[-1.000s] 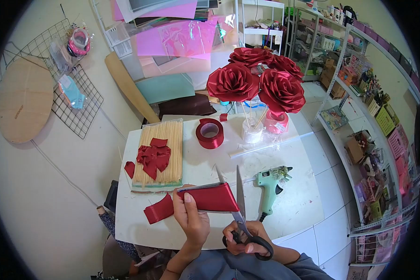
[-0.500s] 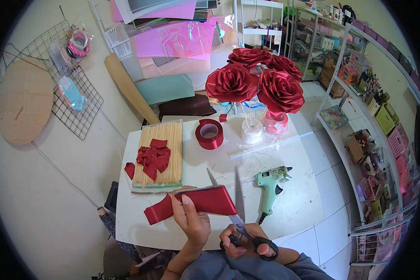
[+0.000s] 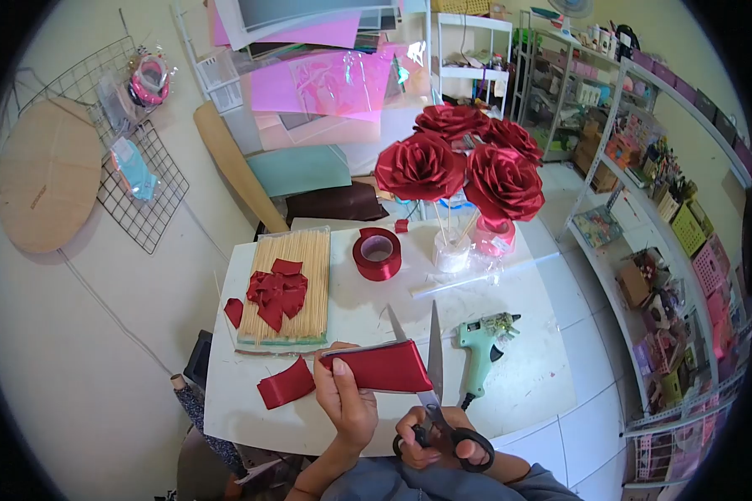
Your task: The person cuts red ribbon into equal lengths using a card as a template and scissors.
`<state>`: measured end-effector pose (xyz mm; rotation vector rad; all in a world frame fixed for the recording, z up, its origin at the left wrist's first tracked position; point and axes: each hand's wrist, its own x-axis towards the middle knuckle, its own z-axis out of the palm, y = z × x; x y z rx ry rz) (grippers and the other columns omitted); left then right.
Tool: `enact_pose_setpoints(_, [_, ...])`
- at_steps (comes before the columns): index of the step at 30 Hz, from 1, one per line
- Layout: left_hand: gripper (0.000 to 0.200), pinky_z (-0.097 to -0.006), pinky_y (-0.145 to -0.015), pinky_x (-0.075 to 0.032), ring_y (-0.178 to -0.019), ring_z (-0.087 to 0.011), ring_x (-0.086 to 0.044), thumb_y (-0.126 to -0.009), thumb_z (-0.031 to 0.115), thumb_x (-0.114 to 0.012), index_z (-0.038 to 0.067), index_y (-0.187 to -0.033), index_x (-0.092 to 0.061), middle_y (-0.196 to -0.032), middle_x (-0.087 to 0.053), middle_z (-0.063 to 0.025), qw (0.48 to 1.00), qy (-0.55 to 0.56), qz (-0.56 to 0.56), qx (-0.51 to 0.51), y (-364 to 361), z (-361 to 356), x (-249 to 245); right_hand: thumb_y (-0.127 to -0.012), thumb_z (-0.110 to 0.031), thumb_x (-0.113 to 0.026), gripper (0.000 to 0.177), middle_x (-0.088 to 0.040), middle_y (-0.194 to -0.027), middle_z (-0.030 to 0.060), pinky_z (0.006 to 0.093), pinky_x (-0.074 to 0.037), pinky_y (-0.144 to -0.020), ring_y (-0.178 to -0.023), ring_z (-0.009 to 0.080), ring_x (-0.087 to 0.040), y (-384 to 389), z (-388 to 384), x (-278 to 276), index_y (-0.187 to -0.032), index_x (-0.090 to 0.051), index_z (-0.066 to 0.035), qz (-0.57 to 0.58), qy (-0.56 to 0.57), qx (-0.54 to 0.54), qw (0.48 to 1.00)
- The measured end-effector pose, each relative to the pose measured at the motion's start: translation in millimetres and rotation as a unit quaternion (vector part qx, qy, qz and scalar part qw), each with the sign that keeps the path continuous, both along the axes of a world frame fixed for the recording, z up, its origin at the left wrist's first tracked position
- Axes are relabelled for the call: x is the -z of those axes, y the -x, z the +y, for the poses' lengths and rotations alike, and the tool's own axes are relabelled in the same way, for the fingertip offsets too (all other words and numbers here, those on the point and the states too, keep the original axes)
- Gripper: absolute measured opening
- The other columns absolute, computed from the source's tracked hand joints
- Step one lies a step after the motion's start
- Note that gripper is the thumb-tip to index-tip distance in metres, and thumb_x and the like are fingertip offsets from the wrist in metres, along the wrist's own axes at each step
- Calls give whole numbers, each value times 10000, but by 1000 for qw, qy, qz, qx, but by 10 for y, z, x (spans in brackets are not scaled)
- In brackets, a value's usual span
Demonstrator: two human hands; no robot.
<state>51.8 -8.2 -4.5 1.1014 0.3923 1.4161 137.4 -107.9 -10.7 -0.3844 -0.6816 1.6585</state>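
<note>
L hand (image 3: pixel 347 405) pinches the red ribbon strip (image 3: pixel 384 367), thumb on top, just above the table (image 3: pixel 518 392) w/ its loose end trailing left. Vs half a sec ago the scissors (image 3: pixel 434 342) stand more upright, blades still gaping at the strip's right edge - no cut yet, strip in one piece. R hand (image 3: pixel 434 436) has its fingers curled thru the handles. Glue gun (image 3: pixel 480 342) lies just right - untouched.

Behind the scissors (image 3: pixel 435 346), ribbon roll (image 3: pixel 377 254); to their right, glue gun (image 3: pixel 481 342).
</note>
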Motion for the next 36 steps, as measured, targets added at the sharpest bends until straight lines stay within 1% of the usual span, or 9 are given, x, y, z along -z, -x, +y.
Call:
enact_pose_setpoints(8, [212, -213, -717, -409, -791, -89, -491, -881, 172, -322, 15, -1015, -370, -878, -473, -57, 999, 22, 33, -1, 16, 44, 60, -630, -511, -618, 640, -360, -563, 3, 181, -240, -435, -478, 59, -311, -8, 26, 12, -887, -401, 34, -61, 10, 25, 998])
enact_pose_setpoints(10, [211, -214, -719, -408, -797, -87, -488, -881, 171, -321, 16, -1015, -370, -881, -471, -56, 998, 17, 53, -5, 2, 36, 39, -640, -502, -614, 626, -361, -566, 4, 182, -241, -437, -481, 61, -311, 54, 78, 29, -899, -397, 26, 2, -55, 86, 995])
enact_pose_setpoints(13, [184, -146, -530, -304, -632, -24, -354, -878, 161, -303, 5, -905, -397, -781, -436, -21, 998, 29, 57, -9, -36, 5, 7, -642, -504, -610, 635, -360, -574, 4, 185, -248, -453, -498, 64, -316, 13, 67, 39, -911, -392, 28, 22, -37, 48, 998])
enact_pose_setpoints(15, [200, -215, -715, -402, -800, -80, -472, -881, 163, -316, 16, -1004, -375, -881, -466, -54, 999, 28, 42, 7, -11, 27, 44, -639, -512, -608, 643, -359, -579, 3, 185, -251, -462, -505, 66, -316, -48, 15, 35, -914, -391, 28, -21, -4, 36, 999])
enact_pose_setpoints(19, [199, -214, -712, -398, -788, -79, -466, -881, 161, -312, 10, -993, -376, -873, -460, -56, 999, 21, 49, 4, -16, 18, 10, -637, -530, -596, 662, -358, -585, 1, 186, -255, -481, -521, 68, -312, -54, -5, 35, -926, -387, 26, -81, 33, 29, 996])
enact_pose_setpoints(21, [173, -155, -534, -308, -617, -34, -354, -875, 163, -314, 7, -891, -387, -773, -430, -20, 996, 37, 75, -12, -18, 2, -26, -638, -528, -596, 661, -358, -585, 2, 186, -255, -480, -518, 68, -311, -20, 22, 71, -930, -385, 26, -52, -3, 37, 998])
enact_pose_setpoints(24, [166, -144, -466, -262, -567, -18, -321, -872, 157, -316, 9, -886, -389, -750, -426, -11, 997, -11, 75, -23, -77, -17, 25, -639, -527, -595, 661, -354, -585, 4, 185, -253, -478, -514, 70, -311, 22, 73, 36, -934, -383, 25, 8, -46, 54, 997])
enact_pose_setpoints(30, [156, -159, -520, -298, -617, -38, -344, -868, 139, -314, 2, -860, -388, -754, -434, -29, 995, 16, 95, -7, -27, -7, 28, -635, -505, -604, 642, -353, -588, 7, 187, -245, -465, -501, 67, -299, -47, 5, 53, -898, -379, 35, -33, 24, 53, 998])
enact_pose_setpoints(36, [170, -179, -597, -344, -657, -56, -388, -874, 141, -305, -11, -861, -378, -768, -445, -52, 998, 13, 63, -17, -76, -17, 17, -625, -562, -572, 717, -369, -617, 17, 199, -254, -499, -532, 74, -317, -39, 37, 77, -971, -388, 38, -38, -32, 30, 998])
